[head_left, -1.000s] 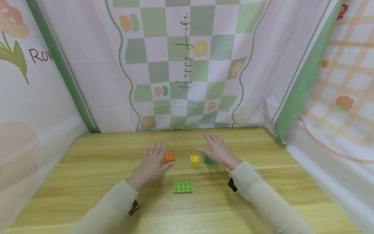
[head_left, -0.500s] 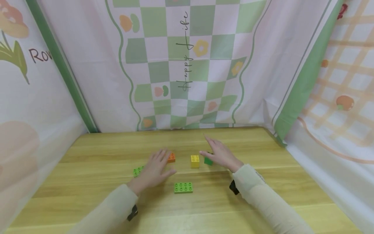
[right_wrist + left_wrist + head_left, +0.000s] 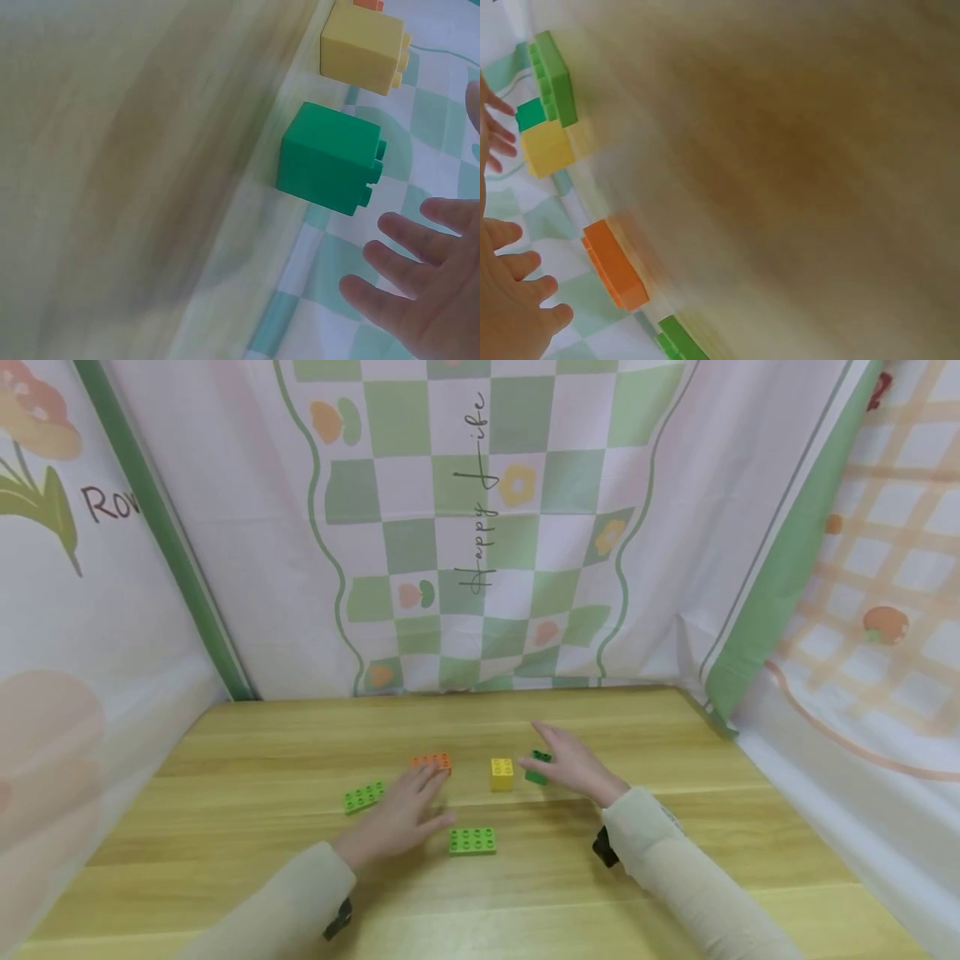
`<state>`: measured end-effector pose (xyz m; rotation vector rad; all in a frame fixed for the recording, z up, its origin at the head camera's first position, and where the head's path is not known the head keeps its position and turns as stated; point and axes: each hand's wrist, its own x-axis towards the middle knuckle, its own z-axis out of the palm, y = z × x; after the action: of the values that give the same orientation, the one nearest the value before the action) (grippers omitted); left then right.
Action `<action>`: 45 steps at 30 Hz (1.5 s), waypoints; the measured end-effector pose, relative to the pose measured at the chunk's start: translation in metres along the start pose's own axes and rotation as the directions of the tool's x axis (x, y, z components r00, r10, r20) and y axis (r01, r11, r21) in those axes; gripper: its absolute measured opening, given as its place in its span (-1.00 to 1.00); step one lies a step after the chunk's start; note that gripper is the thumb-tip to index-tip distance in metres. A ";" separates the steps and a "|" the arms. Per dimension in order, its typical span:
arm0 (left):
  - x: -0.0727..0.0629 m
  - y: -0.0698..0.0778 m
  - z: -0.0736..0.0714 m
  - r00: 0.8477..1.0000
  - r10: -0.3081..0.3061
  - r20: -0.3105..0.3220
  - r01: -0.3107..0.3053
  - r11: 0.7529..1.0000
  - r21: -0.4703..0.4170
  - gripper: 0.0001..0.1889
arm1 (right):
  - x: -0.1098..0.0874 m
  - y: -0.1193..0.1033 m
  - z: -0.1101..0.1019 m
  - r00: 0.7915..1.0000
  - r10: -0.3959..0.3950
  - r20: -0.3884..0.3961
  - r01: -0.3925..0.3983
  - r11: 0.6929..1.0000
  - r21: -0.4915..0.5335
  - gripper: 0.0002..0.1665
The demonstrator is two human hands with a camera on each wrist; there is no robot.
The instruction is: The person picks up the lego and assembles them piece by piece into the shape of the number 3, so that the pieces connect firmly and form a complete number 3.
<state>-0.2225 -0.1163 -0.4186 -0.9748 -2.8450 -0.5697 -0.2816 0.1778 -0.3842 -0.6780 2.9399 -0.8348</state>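
My left hand (image 3: 401, 814) hovers above the table, fingers spread, its fingertips overlapping the front of an orange brick (image 3: 431, 762) in the head view. Left of that hand lies a light green brick (image 3: 363, 797); another light green brick (image 3: 472, 841) sits just right of its thumb. My right hand (image 3: 576, 766) is over a dark green brick (image 3: 537, 768), partly covering it, with thumb and fingers apart. Beside the dark green one stands a yellow brick (image 3: 502, 774). Both wrist views show a gap between the fingers and the bricks, and neither hand holds anything.
The bricks rest on a wooden table (image 3: 645, 893). A printed curtain (image 3: 480, 527) hangs along the table's back edge, and more cloth closes in the left and right sides. A dark wrist strap (image 3: 606, 847) shows under the right sleeve.
My left hand has come back toward me, uncovering the left light green brick and more of the orange one. My right hand has lowered slightly and shifted right. No brick has moved.
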 end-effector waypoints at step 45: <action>-0.003 0.007 0.017 0.989 0.007 0.150 0.005 0.997 -0.078 -0.47 | 0.003 0.025 0.015 0.994 0.101 0.052 -0.109 0.976 0.188 -0.30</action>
<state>-0.2152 -0.1069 -0.4333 -1.0756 -2.9733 -0.6381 -0.2930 0.1885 -0.4091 -0.5173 2.7821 -1.0598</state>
